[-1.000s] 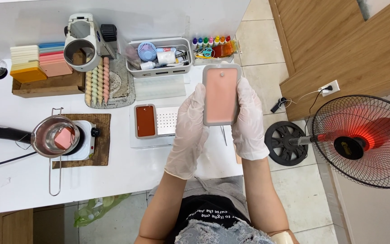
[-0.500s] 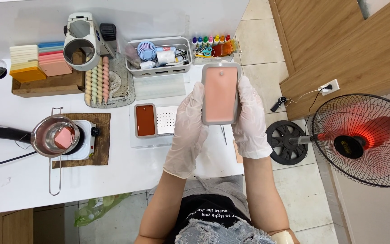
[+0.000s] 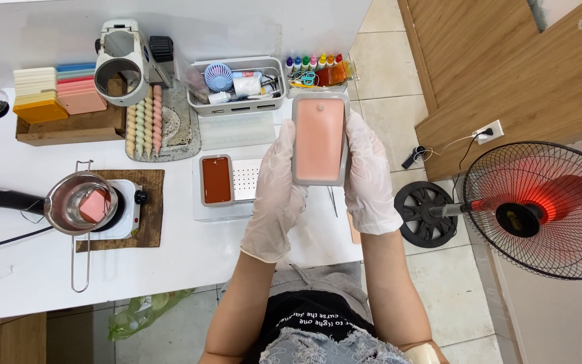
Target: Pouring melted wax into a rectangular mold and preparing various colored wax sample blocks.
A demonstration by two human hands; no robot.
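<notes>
Both gloved hands are raised over the table edge and clamped on one mould (image 3: 319, 138), the left hand (image 3: 275, 189) along its left side and the right hand (image 3: 370, 176) along its right, so it hangs between the palms above the white table (image 3: 28, 269). The mould is a grey rounded rectangle, held long side pointing away from the person, its face turned up to the camera; it is filled nearly to the rim with a smooth, pale salmon-pink mass, with a small pale spot near the far end. Just left of it on the table lies a smaller grey mould with a dark red-brown fill (image 3: 217, 180), next to a white perforated tray (image 3: 245, 180). Farther left a steel pot (image 3: 81, 202) sits on a small hotplate (image 3: 126, 202) on a brown mat, a pink block lying in it. Beyond are a bin of oddments (image 3: 237, 84), a row of small dye bottles (image 3: 314, 64), twisted pastel candles (image 3: 143, 121) and stacked coloured slabs (image 3: 55, 94). On the floor at right stands a fan (image 3: 540, 209).
</notes>
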